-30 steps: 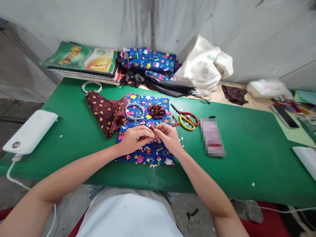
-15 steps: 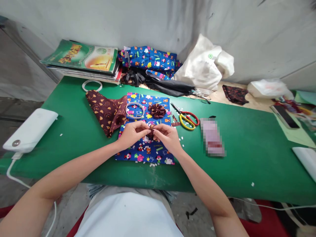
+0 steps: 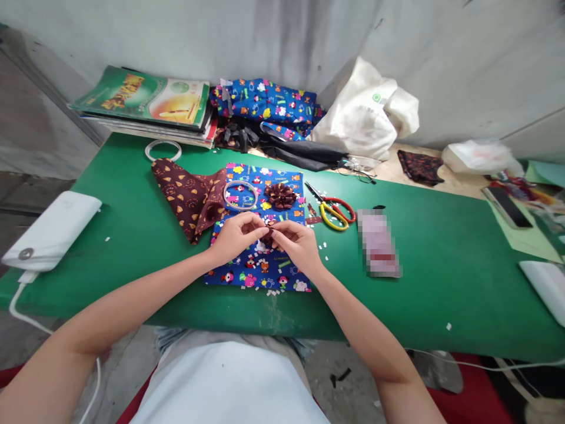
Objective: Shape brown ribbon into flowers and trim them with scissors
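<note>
Between my left hand (image 3: 238,237) and my right hand (image 3: 296,242) is a small dark brown fabric flower (image 3: 268,235), pinched by the fingertips of both and partly hidden by them. Under the hands lies a blue cartoon-print cloth (image 3: 260,278), with small white scraps strewn on it. A finished-looking brown fabric flower (image 3: 281,196) rests on this cloth just beyond my fingers. Left of that flower is a clear ring (image 3: 241,195). A brown patterned cloth (image 3: 189,197) lies crumpled to the left. Scissors with red and yellow handles (image 3: 335,213) lie to the right, blades parted.
A white power bank (image 3: 53,229) with a cable is at the left. Books (image 3: 141,100), a blue cloth bundle (image 3: 269,106) and a white bag (image 3: 357,118) line the wall. A blurred-out pinkish item (image 3: 378,242) lies right of the scissors; a phone (image 3: 507,207) is farther right.
My fingers have shifted slightly around the small brown flower, both hands staying in nearly the same place. The whole view has moved a little; the other things lie as before.
</note>
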`<state>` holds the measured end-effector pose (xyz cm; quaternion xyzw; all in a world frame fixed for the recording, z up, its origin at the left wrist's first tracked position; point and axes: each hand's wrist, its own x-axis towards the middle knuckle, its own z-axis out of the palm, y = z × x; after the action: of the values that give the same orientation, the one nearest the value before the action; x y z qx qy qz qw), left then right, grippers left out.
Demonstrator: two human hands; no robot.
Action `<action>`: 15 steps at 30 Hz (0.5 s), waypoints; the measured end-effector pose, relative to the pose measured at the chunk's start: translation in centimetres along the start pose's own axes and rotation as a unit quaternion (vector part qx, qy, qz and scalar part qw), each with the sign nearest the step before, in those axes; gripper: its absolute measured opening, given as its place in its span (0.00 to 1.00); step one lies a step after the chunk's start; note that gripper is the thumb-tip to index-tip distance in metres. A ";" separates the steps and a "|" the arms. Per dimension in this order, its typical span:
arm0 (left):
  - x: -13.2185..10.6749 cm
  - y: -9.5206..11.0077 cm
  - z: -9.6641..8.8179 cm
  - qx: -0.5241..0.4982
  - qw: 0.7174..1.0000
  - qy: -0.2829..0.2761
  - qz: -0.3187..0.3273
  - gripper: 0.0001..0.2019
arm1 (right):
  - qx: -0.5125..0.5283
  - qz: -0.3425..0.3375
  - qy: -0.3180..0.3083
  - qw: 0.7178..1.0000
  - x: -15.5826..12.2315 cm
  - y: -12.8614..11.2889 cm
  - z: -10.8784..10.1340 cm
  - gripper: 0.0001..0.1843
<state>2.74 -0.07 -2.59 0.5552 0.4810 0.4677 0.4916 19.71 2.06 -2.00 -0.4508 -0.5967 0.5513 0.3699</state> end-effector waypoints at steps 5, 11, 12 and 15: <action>0.0 0.0 0.0 0.016 1.000 -0.007 -0.001 0.09 | -0.009 -0.001 0.003 1.000 -0.1 0.0 0.1 0.12; 0.0 -0.1 0.0 0.028 1.000 -0.007 -0.002 0.09 | -0.012 0.002 0.003 1.000 -0.2 -0.1 0.1 0.11; 0.0 -0.1 0.0 0.027 1.000 -0.006 -0.004 0.09 | -0.011 0.002 0.003 1.000 -0.2 0.0 0.1 0.10; 0.0 -0.2 0.0 0.026 1.000 -0.005 -0.005 0.09 | -0.006 -0.003 0.007 1.000 -0.2 0.1 0.2 0.10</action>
<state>2.74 -0.07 -2.76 0.5679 0.4931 0.4498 0.4817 19.64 1.82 -2.10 -0.4553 -0.5986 0.5434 0.3730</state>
